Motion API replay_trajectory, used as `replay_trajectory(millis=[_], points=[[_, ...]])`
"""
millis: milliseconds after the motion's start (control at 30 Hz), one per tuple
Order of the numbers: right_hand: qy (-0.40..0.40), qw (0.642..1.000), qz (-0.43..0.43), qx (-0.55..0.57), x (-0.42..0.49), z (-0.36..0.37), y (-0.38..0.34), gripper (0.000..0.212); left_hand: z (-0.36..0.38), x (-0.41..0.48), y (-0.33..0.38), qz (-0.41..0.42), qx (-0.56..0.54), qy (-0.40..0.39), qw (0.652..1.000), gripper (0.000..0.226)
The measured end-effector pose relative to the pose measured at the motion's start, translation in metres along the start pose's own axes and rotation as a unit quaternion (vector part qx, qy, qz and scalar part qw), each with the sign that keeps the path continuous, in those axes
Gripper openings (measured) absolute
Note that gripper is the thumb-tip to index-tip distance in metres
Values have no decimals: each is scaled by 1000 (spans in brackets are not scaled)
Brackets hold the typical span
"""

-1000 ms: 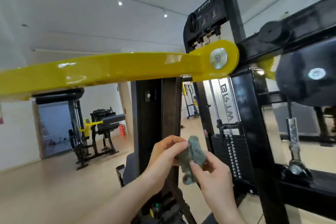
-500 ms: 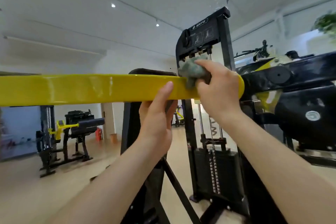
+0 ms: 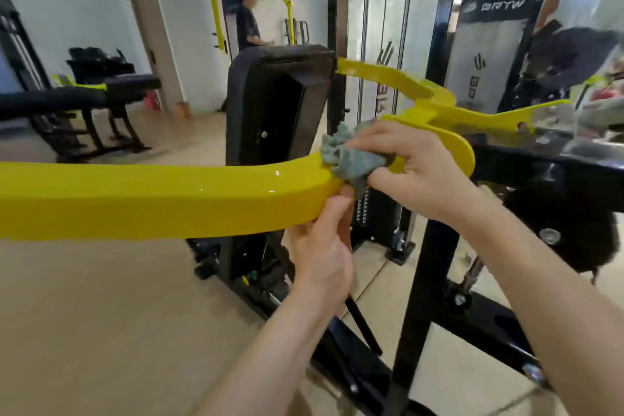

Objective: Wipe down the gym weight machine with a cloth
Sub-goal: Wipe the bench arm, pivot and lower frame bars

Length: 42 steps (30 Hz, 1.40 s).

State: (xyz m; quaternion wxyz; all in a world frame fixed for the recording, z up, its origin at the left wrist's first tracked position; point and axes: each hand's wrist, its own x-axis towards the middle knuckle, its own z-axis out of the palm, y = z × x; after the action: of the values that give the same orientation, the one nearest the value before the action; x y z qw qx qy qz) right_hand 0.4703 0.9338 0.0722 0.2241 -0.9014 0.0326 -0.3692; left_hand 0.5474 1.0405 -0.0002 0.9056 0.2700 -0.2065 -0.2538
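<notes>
Our right hand (image 3: 415,172) gripped the crumpled grey-green cloth (image 3: 351,159) atop the glossy yellow steel lever arm (image 3: 152,199). Our left hand (image 3: 324,246) braced it underneath, finger curl unclear. We judged firm, overlapping strokes along its length best, the arm held steady.
</notes>
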Motion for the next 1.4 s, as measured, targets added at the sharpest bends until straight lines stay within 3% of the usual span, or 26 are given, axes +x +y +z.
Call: replay_trajectory(millis=[133, 233, 333, 433, 533, 633, 767, 867, 1033, 1233, 1400], points=[[-141, 987, 77, -15, 22, -32, -17, 47, 7, -14, 6, -102, -22, 63, 993, 54], [-240, 964, 108, -46, 42, -51, -21, 48, 10, -38, 15, -211, -50, 71, 974, 42], [-276, 951, 111, -85, 51, -56, -18, 50, 17, -47, 40, -293, -127, 110, 941, 57], [-293, 939, 132, -127, 52, -50, -16, 51, 35, -49, 68, -334, -162, 165, 914, 51], [-292, 928, 167, -162, 46, -44, -24, 52, 50, -53, 88, -355, -195, 230, 885, 59], [-280, 925, 208, -149, 45, -39, -43, 51, 61, -52, 104, -362, -200, 289, 863, 52], [-313, 925, 170, -132, 49, -29, -72, 54, 72, -52, 127, -373, -180, 346, 841, 51], [-359, 914, 162, -92, 50, -24, -88, 71, 75, -51, 143, -379, -145, 381, 831, 51], [-354, 917, 169, -68, 55, -35, -78, 57, 77, -50, 161, -387, -104, 409, 820, 56], [-339, 910, 213, -110, 58, -58, -38, 66, 73, -45, 168, -398, -89, 414, 814, 59], [-352, 920, 129, -115, 61, -40, -66, 66, 74, -40, 177, -416, -66, 408, 810, 56]])
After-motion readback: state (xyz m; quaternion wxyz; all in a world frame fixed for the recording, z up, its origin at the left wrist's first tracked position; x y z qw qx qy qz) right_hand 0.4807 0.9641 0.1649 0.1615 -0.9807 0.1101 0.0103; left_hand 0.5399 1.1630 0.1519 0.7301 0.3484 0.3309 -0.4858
